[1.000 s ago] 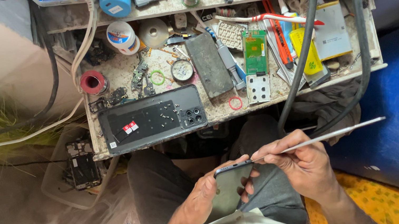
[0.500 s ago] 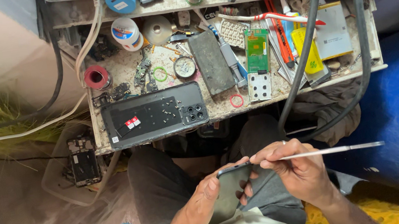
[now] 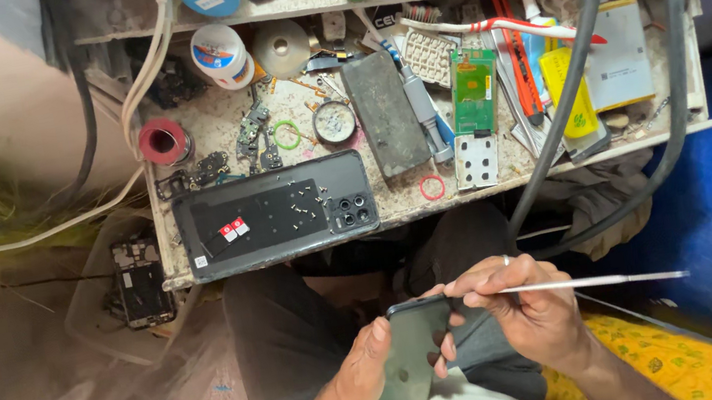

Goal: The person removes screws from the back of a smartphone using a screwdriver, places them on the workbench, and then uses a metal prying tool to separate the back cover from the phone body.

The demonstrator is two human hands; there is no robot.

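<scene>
Since the earlier frame, the tool [image 3: 593,281] had dropped level, its free end pointing right. Left hand [image 3: 360,375] gripped the phone [image 3: 409,353] over the lap, long axis upright; right hand [image 3: 526,311], fingers pinching the tool, touched its top edge.

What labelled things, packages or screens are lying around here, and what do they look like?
Phone back cover: bench front, dark, flat, small red-and-white stickers.
Tape roll: bench back, round, white with blue-orange label.
Flat pack: bench right, pale rectangle, small dark code square.
Phone: in both hands, dark, unlit.
</scene>
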